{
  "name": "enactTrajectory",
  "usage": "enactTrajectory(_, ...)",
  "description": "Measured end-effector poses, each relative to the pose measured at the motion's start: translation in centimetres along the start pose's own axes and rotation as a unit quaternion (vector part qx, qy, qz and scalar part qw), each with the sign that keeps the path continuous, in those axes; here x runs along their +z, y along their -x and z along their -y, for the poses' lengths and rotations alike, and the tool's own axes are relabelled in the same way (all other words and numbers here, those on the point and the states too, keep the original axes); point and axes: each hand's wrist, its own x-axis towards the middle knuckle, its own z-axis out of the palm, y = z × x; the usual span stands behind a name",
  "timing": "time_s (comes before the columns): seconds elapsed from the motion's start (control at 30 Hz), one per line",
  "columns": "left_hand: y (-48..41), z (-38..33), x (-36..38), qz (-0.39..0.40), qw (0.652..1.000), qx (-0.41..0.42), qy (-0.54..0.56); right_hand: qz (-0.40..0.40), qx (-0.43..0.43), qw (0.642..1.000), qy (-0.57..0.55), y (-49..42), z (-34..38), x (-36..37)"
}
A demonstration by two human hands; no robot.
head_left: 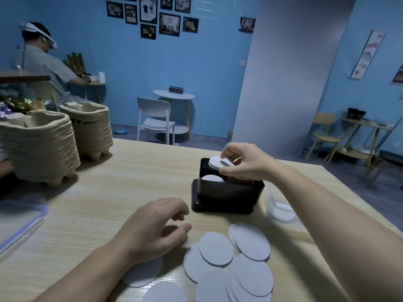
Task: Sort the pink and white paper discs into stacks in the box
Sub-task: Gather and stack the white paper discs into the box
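In the head view, a small white stack (220, 163) is pinched between the thumb and curled fingers of the right hand (239, 160), just above the left compartment of the black box (226, 192), where another white disc (212, 178) is seen. The left hand (157, 227) is rested on the table (109, 192), loosely curled, with nothing held. Loose discs (218, 249) are spread beside it.

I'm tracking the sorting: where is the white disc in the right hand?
In the head view, right of centre, the right hand pinches the white disc just above the left compartment of the black box, over the white stack inside.
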Motion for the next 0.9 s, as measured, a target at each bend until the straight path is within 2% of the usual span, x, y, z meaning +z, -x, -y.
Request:
enactTrajectory(0.13,-0.1,-0.2,0.0,0.003,1.000,0.006,0.008,0.056,-0.010,0.997,0.055,-1.7,-0.2,1.3)
enactTrajectory(0.37,-0.1,0.0,0.3,0.010,1.000,0.016,0.009,0.091,-0.064,0.984,0.138,-2.4,-0.7,2.7)
enactTrajectory(0.6,-0.1,0.0,0.5,0.016,1.000,0.022,0.008,0.105,-0.084,0.976,0.171,-2.8,-1.1,3.1)
enactTrajectory(0.7,0.0,0.0,0.5,0.015,1.000,0.017,0.014,0.090,-0.089,0.982,0.136,-2.5,-1.4,2.9)
enactTrajectory(0.9,0.0,0.1,0.3,0.007,1.000,0.011,0.025,-0.026,-0.095,0.995,0.033,0.3,-0.4,1.2)
